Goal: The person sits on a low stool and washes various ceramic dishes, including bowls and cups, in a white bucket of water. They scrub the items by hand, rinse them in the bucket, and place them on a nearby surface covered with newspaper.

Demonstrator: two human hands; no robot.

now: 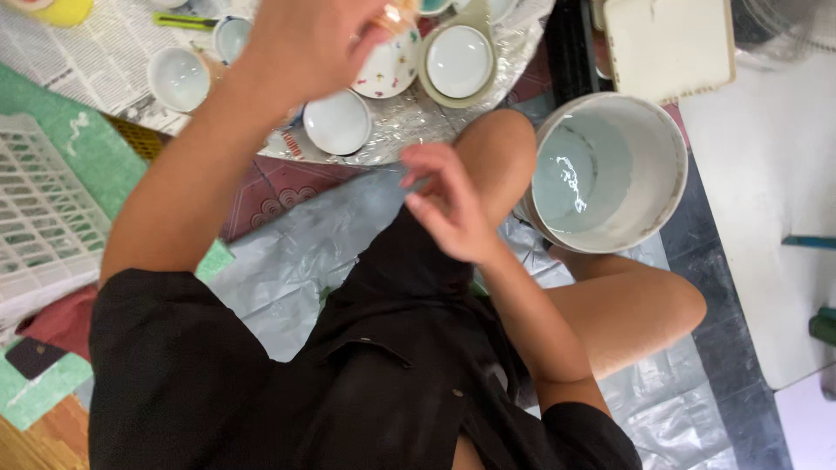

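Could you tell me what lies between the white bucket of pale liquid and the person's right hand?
In the head view, the person's bent knee sits between the white bucket and the right hand.

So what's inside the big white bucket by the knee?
The white bucket holds pale, cloudy liquid with light glinting on its surface. No object shows in it. The liquid is opaque, so anything sunk beneath the surface cannot be seen. The right hand hangs beside it, not in it.

**Floor: supporting surface and items on it**

The floor (261, 196) carries clear plastic sheeting (287, 261), a foil-covered round tray (409, 122), newspaper (96, 52), a green mat (78, 139), a white lattice basket (43, 209) and a white bucket (610, 174) holding pale liquid.
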